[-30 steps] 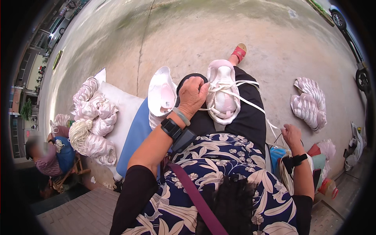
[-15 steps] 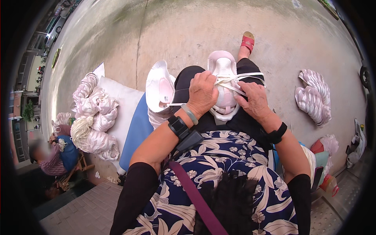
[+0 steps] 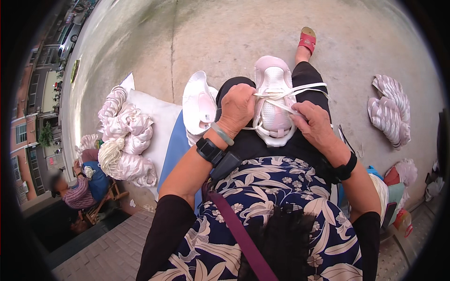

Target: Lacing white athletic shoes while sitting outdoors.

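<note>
A pale pink and white shoe upper (image 3: 274, 110) lies across my thighs, its tongue pointing away from me. White shoelaces (image 3: 309, 88) cross over its middle, and loose lengths trail to the right. My left hand (image 3: 236, 107) is closed in a fist at the upper's left edge, gripping a lace. On the other side, my right hand (image 3: 318, 122) pinches a lace between thumb and fingers, close to the eyelets. Left of my knee rests another white and pink shoe piece (image 3: 200, 105), a few more pieces partly hidden under it.
Bundles of pink-and-white shoe uppers (image 3: 126, 122) sit on a white sheet (image 3: 154, 107) at left. Another bundle (image 3: 391, 112) lies on the concrete at right. Bags (image 3: 401, 173) stand by my right elbow. Far left, a person (image 3: 82, 189) sits on a wooden chair.
My left hand has curled into a fist around a lace at the left edge. The right fingers have closed on the lace. The whole view has shifted slightly.
</note>
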{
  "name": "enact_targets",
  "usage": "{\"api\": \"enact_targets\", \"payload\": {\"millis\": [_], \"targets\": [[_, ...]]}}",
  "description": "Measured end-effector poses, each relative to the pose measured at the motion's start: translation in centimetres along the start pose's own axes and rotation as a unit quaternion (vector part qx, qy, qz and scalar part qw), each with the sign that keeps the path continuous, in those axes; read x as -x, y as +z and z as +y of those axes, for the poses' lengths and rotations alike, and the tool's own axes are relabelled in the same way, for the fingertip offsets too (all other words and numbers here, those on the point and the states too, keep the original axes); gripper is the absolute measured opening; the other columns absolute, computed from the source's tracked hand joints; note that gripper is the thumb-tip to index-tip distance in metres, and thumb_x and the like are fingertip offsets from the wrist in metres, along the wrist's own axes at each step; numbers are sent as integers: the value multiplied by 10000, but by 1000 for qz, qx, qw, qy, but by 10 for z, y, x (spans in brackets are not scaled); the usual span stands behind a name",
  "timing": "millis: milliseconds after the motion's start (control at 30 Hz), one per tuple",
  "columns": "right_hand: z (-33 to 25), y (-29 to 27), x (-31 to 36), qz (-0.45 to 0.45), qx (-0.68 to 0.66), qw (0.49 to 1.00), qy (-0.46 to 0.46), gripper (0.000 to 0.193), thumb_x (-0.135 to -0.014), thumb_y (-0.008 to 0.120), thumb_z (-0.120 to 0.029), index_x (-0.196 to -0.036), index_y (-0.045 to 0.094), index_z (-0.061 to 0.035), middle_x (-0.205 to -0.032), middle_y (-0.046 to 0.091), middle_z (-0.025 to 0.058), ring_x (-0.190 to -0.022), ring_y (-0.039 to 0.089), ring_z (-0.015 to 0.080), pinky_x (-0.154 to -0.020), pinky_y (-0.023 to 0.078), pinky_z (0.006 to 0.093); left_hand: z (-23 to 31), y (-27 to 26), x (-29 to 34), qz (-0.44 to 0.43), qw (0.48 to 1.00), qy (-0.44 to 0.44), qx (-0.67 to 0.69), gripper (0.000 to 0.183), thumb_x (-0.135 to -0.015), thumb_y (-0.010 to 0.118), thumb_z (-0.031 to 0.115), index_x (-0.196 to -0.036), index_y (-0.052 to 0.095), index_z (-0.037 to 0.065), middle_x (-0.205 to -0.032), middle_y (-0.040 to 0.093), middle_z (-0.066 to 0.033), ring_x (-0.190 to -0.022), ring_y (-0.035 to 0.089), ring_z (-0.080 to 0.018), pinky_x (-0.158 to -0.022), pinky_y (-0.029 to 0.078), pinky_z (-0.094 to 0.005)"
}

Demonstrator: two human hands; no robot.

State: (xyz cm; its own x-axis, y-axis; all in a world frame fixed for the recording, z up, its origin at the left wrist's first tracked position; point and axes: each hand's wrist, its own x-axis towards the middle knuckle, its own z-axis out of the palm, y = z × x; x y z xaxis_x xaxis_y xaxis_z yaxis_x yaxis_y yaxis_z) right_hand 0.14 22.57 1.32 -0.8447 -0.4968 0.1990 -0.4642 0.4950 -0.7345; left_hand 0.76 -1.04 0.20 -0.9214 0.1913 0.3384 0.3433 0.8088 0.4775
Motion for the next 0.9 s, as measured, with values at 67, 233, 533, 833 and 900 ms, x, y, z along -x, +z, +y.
{"api": "enact_targets", "payload": {"millis": [67,233,533,833,900], "targets": [[2,1,0,8,-17,1000,-4,162,-771,628,-117,-912,598,-42,-763,573,124,-666,565,315,-594,429,399,0,-7,-5,-34,982,-134,131,50,-762,581,21,-806,590,0,-788,591,-75,-746,564,-180,-671,457,-281],[0,1,-4,18,-84,995,41,126,-773,622,-103,-876,600,-33,-746,572,131,-686,576,319,-594,438,381,4,-39,-28,-244,768,-262,531,223,-832,567,124,-943,643,-53,-977,586,-54,-812,501,-72,-758,408,-213],[12,-36,44,-69,-194,952,229,152,-833,586,-141,-763,586,-6,-588,489,6,-577,437,84,-536,362,247,-5,-20,-13,-183,784,-294,515,79,-773,633,76,-817,628,10,-936,579,-16,-811,492,-71,-768,398,-206],[33,-51,67,-25,-34,990,136,276,-783,657,-217,-935,576,-1,-798,560,100,-710,546,201,-639,444,293,6,13,8,-44,924,-242,292,197,-712,653,58,-895,586,27,-865,583,-24,-863,541,-120,-767,440,-263],[23,-36,43,44,30,998,37,439,-740,690,-251,-1071,526,-15,-867,557,122,-754,559,241,-660,464,326,21,8,-2,-7,968,-141,210,167,-709,648,65,-865,595,36,-880,592,-47,-873,550,-165,-778,444,-290]]}}
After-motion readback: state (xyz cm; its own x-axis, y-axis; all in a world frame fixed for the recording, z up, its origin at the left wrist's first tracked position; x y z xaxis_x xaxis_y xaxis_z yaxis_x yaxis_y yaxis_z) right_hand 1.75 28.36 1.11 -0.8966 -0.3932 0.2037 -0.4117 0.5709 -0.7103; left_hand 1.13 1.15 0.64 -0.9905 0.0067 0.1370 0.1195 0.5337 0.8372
